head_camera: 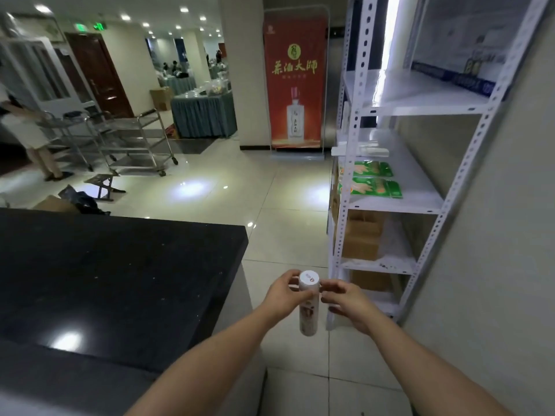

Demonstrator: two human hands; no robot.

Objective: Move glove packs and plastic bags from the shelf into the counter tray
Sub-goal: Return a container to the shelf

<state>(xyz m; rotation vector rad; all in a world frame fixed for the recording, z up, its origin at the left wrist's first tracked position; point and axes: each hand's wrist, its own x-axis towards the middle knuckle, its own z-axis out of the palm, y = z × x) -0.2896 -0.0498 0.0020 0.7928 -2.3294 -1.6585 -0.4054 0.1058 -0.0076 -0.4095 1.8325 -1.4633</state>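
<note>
- Two hands on one white roll: left grip is wrapped closed around its upper half, roll near upright, cap end up.
- Right grip has fingertips pinching or touching the roll's right side near the top; fingers half curled, can't tell how much load it takes.
- Roll looks like a tube of plastic bags, judging by shape only; label too blurred to read.
- Step in hand, my read: carry the roll to the tray. Keep the left wrap firm below the cap and use the right only to steady.
- Counter tray is not in view; can't say where to set down.
- Left of the grip: dark desk, its near corner edge close by; the top shown is bare and glossy, so a roll laid flat could roll off.
- Right of and beyond the grip: white shelf, steel uprights close to the right forearm; watch elbows.
- Farther beyond, on the middle shelf board: two green glove packs lying flat, white packs behind them.
- Floor between desk and shelf is open tile, enough room to turn.
</note>
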